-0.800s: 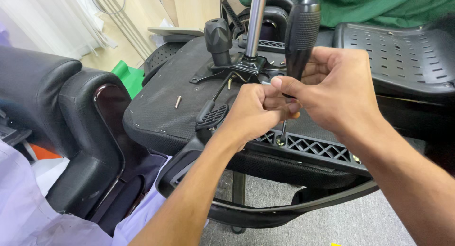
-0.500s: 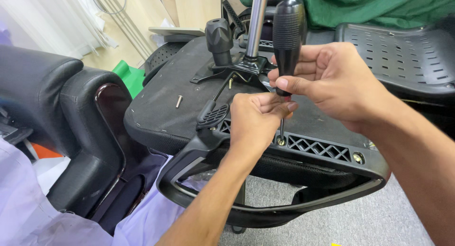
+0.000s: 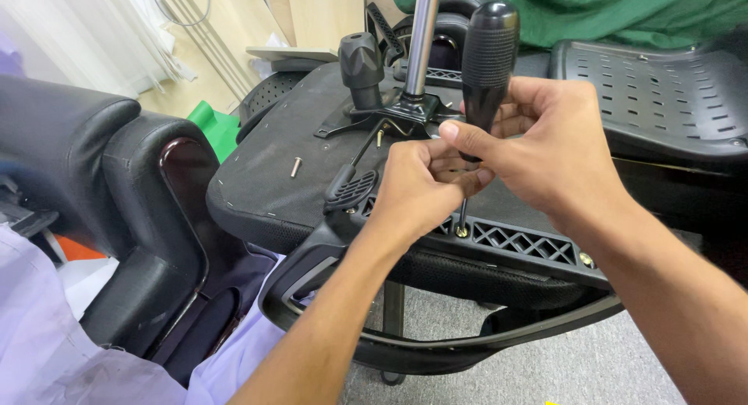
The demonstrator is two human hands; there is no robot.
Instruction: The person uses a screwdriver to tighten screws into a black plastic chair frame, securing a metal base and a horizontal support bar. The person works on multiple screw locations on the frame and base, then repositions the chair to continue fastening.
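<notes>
- Since half a second ago, little change: the screwdriver (image 3: 485, 70) stays upright with its tip on the same screw (image 3: 462, 232), and both hands keep their places around it; the right hand's fingers have shifted slightly on the handle.
- Right hand (image 3: 545, 152): fingers and thumb wrapped around the lower part of the black handle, grasping it; the rounded handle top stands clear above the hand.
- Left hand (image 3: 417, 191): fingers curled in at the foot of the handle, pinching around the thin metal shaft just below the right hand; the two hands touch.
- Shaft runs down from between the hands to a brass-coloured screw in the black armrest bracket (image 3: 522, 243), which has a lattice of triangular cut-outs.
- A second brass screw (image 3: 586, 258) sits further right on the same bracket.
- Bracket lies along the near edge of the upturned chair seat (image 3: 273, 179).
- On the seat underside: a loose screw (image 3: 295, 166) left of the hands, a black knob (image 3: 361, 62), and the metal gas-lift column (image 3: 421, 38) rising from the centre plate.
- A perforated black seat shell (image 3: 662, 93) behind the right forearm; a black padded chair (image 3: 93, 187) at far left.
</notes>
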